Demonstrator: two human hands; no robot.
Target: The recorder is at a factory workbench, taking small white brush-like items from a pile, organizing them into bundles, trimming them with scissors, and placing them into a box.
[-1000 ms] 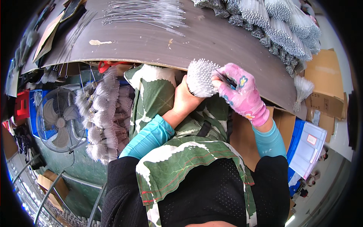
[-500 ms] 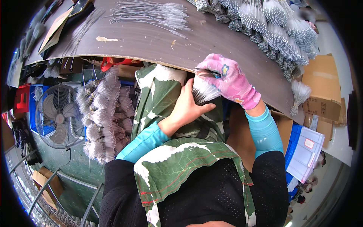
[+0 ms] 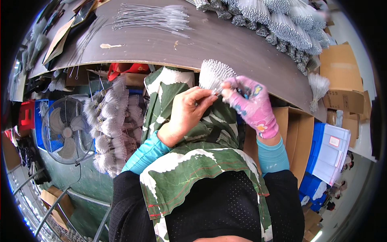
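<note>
Holding a white bristle bundle [image 3: 215, 74] at the near edge of the grey counter [image 3: 161, 44], both hands were recorded close together above the person's lap. The bare left hand [image 3: 189, 111] pinched the lower end of the bundle between thumb and fingertips. The right hand [image 3: 250, 103], in a pink patterned glove, was closed at the bundle's right side, its fingertips pressed together just beside the left thumb; whether they gripped the bundle itself could not be told.

Compared with half a second before, the gloved hand had dropped from on top of the bundle to its right, so the fanned white tips were exposed again. The left hand had shifted from beneath the bundle to its lower left.

A small dark item in the gloved palm was mostly covered and could not be identified. The bundle's lower end was hidden by the fingers. On the far right of the counter lay rows of tied grey bundles [image 3: 282, 24], cut off at the frame's rim; loose wire stems [image 3: 151, 18] lay far left. A floor fan [image 3: 64, 129] and cardboard boxes [image 3: 340, 76] stood at the sides, bent by the lens.
</note>
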